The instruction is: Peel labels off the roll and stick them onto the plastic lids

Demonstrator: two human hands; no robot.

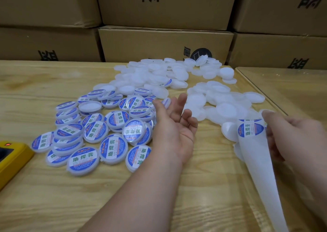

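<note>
I see my left hand [174, 123] open, palm up, just right of the labelled lids [99, 130]; my right hand [290, 136] pinches the label strip [254, 143].

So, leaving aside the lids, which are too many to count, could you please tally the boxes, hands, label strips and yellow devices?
Cardboard boxes: 6
Hands: 2, the left hand open, the right hand pinching the strip
Label strip: 1
Yellow device: 1
Total: 10
</note>
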